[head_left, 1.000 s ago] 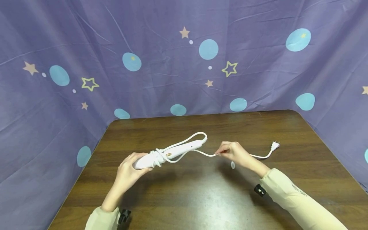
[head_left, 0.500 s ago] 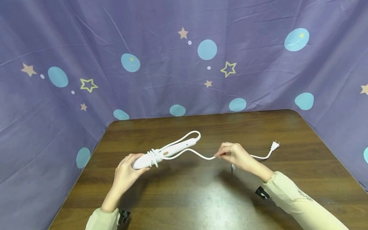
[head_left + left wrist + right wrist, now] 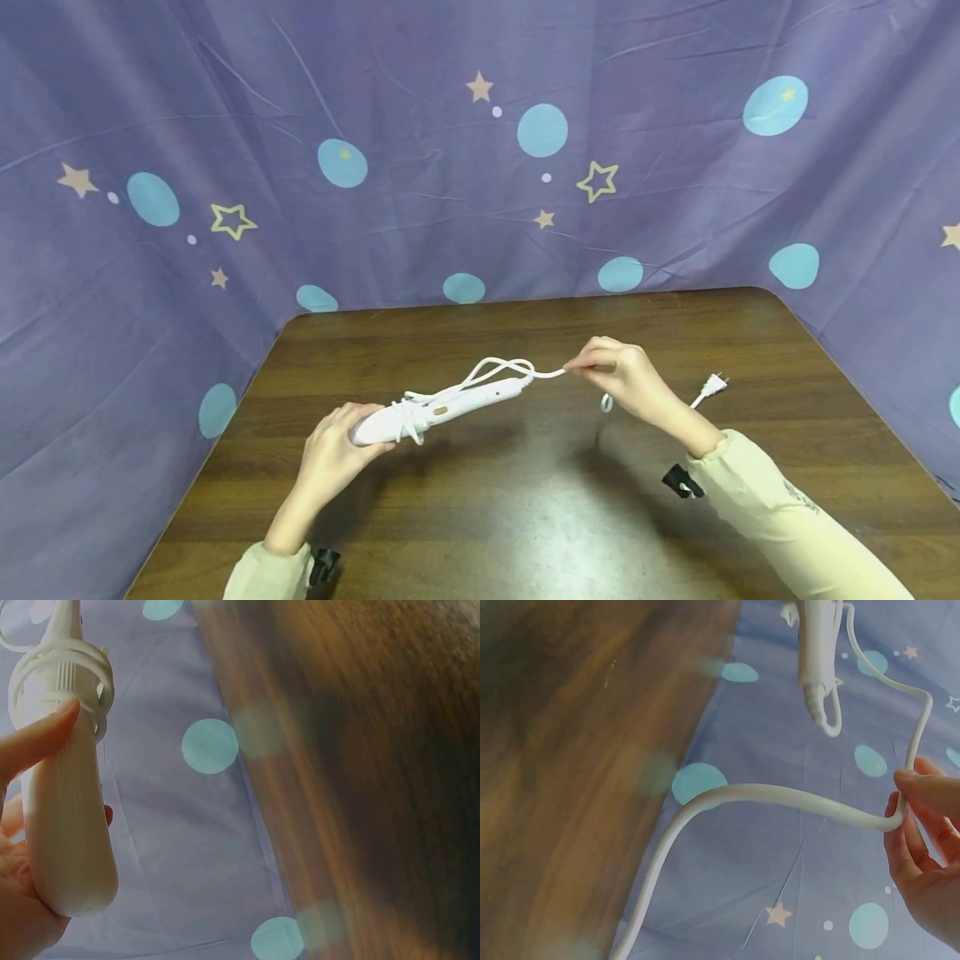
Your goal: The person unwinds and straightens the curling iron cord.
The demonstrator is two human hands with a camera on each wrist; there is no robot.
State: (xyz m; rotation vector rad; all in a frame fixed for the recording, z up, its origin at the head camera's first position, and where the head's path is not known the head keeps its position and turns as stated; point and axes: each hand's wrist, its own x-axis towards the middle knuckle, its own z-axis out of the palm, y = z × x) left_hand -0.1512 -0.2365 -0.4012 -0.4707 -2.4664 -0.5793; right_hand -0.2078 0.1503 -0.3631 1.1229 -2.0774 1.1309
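Observation:
My left hand (image 3: 332, 450) grips the thick, rounded end of a white hair styling iron (image 3: 477, 398), held tilted over the table. In the left wrist view the thumb lies along the iron (image 3: 71, 825), just below the cord coils (image 3: 56, 667) wound round its middle. A small gold button (image 3: 440, 410) shows on the handle. My right hand (image 3: 626, 375) pinches the white power cord (image 3: 780, 796) between thumb and fingertips, to the right of the iron's narrow end. Past this hand the cord dips in a small loop and leads to a two-pin plug (image 3: 714, 384).
A brown wooden table (image 3: 525, 500) spreads beneath both hands. Behind it and at both sides hangs a purple curtain (image 3: 435, 167) printed with stars and blue dots. Black clips (image 3: 682, 481) show at both sleeves.
My right hand has risen and moved slightly away, lifting the cord; the slack beneath the iron now runs above its narrow end. The plug has shifted slightly. My left hand stays nearly still.

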